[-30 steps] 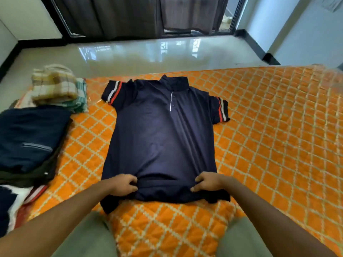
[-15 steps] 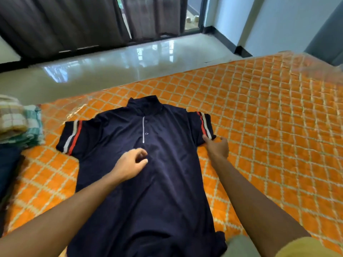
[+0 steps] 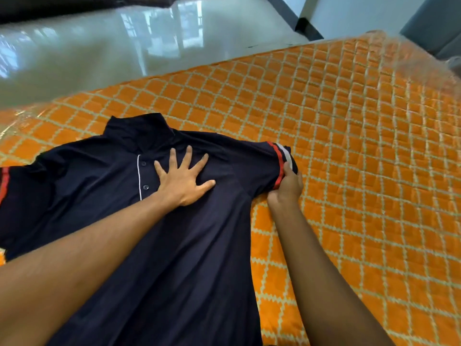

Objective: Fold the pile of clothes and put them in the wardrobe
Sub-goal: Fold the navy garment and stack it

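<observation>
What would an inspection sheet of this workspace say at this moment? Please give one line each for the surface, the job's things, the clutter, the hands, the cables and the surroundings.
Surface: orange quilted bed cover with a pale diamond pattern.
Job's things: navy short-sleeved polo shirt lies front up and spread out on the cover, not yet folded.
Clutter: nothing seen.
Hands: left hand presses flat on the shirt's chest, fingers spread; right hand grips the red-and-white striped sleeve cuff on the person's right side.
Cables: nothing seen.
Surroundings: glossy pale floor beyond the bed; white wall with a dark skirting. No wardrobe in view.
</observation>
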